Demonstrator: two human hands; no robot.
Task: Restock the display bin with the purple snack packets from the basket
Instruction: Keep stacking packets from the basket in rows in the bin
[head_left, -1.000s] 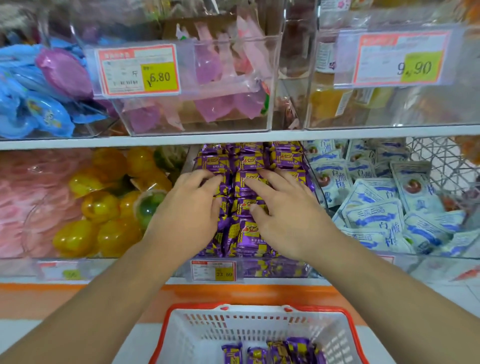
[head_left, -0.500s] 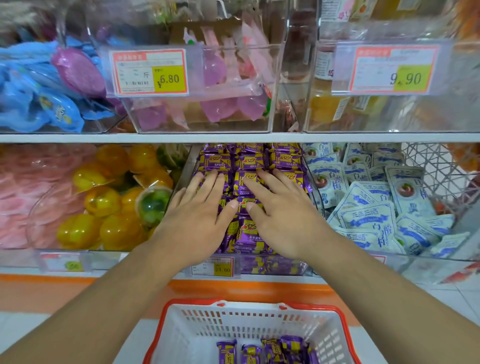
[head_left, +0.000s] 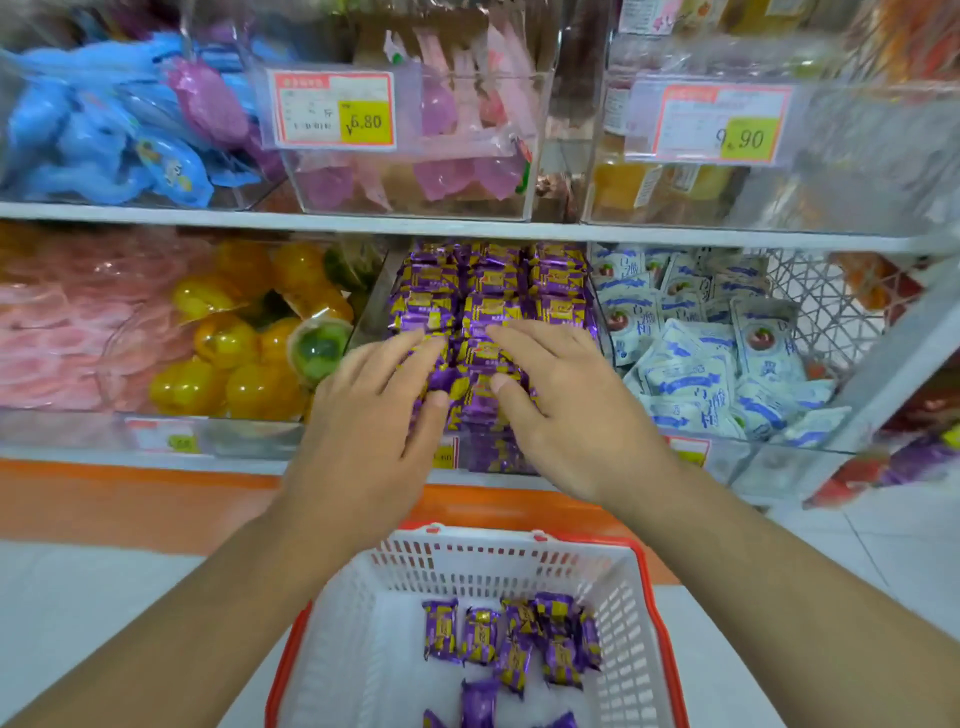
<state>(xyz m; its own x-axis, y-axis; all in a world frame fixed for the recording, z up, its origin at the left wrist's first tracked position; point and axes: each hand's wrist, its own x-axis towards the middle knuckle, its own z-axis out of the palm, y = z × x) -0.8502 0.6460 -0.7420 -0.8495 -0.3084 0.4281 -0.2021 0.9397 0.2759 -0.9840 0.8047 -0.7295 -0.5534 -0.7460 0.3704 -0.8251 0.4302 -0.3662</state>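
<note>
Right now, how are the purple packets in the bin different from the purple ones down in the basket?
The purple packets in the display bin lie packed tight in neat rows; the purple packets in the basket lie loose and jumbled. The bin is nearly full, while much of the white basket floor is bare. Both hands lie on the bin's packets; nothing touches the basket's. Both share the same purple-and-gold wrapper.

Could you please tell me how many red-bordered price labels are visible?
5: two on the upper clear bins, 6.80 and 9.90; three below, at left, partly behind the left hand, and at right. More may be hidden.
</note>
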